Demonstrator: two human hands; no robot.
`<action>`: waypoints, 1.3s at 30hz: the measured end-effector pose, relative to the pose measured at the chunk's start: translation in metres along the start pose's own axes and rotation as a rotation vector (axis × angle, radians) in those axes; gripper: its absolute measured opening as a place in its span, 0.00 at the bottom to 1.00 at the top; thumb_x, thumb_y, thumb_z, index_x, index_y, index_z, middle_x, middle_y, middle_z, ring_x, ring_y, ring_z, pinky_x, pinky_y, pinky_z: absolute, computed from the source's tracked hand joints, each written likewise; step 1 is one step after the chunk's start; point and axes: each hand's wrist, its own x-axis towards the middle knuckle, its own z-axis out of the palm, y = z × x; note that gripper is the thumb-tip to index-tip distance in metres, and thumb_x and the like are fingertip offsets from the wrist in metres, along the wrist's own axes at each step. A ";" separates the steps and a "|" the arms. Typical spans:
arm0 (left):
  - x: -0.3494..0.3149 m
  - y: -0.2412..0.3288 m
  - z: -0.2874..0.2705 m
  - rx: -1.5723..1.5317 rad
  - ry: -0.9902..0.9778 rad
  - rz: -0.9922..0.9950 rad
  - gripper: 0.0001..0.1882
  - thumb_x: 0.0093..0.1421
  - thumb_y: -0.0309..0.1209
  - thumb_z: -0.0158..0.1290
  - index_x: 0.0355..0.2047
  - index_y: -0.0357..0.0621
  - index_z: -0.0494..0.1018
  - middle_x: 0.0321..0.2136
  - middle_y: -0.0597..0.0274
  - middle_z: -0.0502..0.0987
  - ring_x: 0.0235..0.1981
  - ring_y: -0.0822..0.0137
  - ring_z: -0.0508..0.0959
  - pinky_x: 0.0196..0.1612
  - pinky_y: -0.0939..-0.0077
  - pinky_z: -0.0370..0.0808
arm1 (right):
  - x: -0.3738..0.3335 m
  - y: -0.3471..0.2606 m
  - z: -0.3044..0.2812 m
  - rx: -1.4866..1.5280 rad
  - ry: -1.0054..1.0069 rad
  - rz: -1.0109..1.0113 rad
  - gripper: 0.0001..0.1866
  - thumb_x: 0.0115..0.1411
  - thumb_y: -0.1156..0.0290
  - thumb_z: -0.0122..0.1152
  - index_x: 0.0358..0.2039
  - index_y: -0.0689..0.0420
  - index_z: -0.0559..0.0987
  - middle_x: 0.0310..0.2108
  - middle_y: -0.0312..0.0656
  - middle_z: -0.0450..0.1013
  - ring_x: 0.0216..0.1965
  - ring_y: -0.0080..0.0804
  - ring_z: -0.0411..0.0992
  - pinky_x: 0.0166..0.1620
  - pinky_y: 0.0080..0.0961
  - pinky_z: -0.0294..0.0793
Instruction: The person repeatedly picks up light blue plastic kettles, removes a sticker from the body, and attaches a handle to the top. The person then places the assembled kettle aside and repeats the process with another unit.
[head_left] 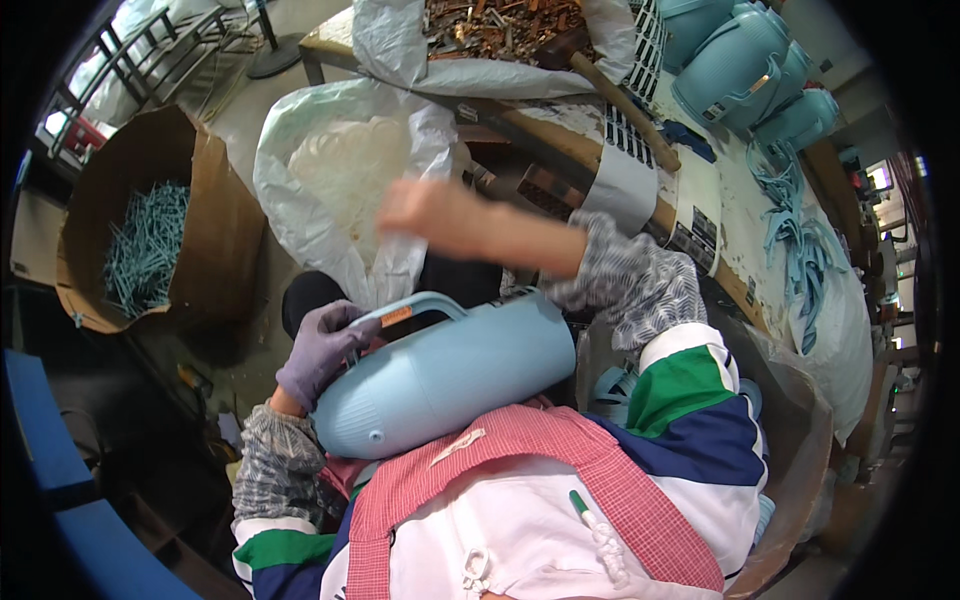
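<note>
A light blue plastic jug (450,365) with a long curved handle lies on its side across my lap, against a red checked apron. My left hand (325,350), in a purple glove, grips the jug at the left end of its handle. My bare right hand (415,212) is raised beyond the jug and smeared by motion, so its fingers and anything in them cannot be made out. Below and beside it, an open white plastic bag (285,215) holds many translucent pale pieces (345,160), some of them ring-shaped.
To the left stands a cardboard box (225,200) of thin blue plastic pieces (145,245). A workbench (735,190) at right carries several blue jugs (730,75), a wooden-handled mallet (625,110) and blue strips (790,200). Small metal parts (490,30) fill a lined container at the back.
</note>
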 end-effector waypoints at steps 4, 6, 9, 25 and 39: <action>-0.017 0.045 0.013 0.181 0.013 0.133 0.16 0.47 0.30 0.61 0.35 0.34 0.74 0.27 0.64 0.76 0.30 0.75 0.73 0.36 0.81 0.70 | 0.016 0.152 -0.033 -0.390 0.194 0.323 0.06 0.49 0.73 0.54 0.27 0.58 0.77 0.25 0.44 0.73 0.31 0.40 0.73 0.36 0.34 0.73; -0.015 0.051 0.007 0.475 0.005 0.418 0.17 0.41 0.30 0.64 0.33 0.38 0.76 0.25 0.62 0.75 0.31 0.69 0.74 0.36 0.77 0.70 | 0.017 0.185 -0.033 -0.475 0.073 0.421 0.06 0.49 0.74 0.54 0.27 0.58 0.78 0.27 0.45 0.74 0.33 0.42 0.74 0.37 0.34 0.75; -0.026 0.067 0.009 0.766 0.044 0.622 0.19 0.35 0.33 0.66 0.30 0.44 0.78 0.25 0.63 0.76 0.31 0.63 0.73 0.35 0.72 0.70 | 0.029 0.200 -0.026 -0.496 -0.189 0.557 0.08 0.49 0.76 0.53 0.28 0.58 0.79 0.31 0.47 0.76 0.35 0.44 0.76 0.38 0.34 0.76; -0.095 -0.029 0.030 0.577 0.395 0.800 0.34 0.35 0.24 0.67 0.45 0.38 0.67 0.44 0.51 0.71 0.44 0.57 0.73 0.44 0.68 0.74 | 0.003 -0.102 -0.042 1.129 -0.547 0.377 0.09 0.50 0.71 0.63 0.31 0.62 0.80 0.27 0.44 0.74 0.27 0.31 0.73 0.32 0.24 0.72; -0.099 -0.009 0.024 0.900 0.343 0.871 0.25 0.39 0.39 0.64 0.40 0.46 0.74 0.39 0.60 0.75 0.40 0.60 0.74 0.42 0.67 0.69 | -0.002 -0.119 -0.031 1.129 -0.618 0.292 0.13 0.51 0.66 0.62 0.33 0.62 0.79 0.27 0.44 0.74 0.28 0.35 0.72 0.31 0.27 0.70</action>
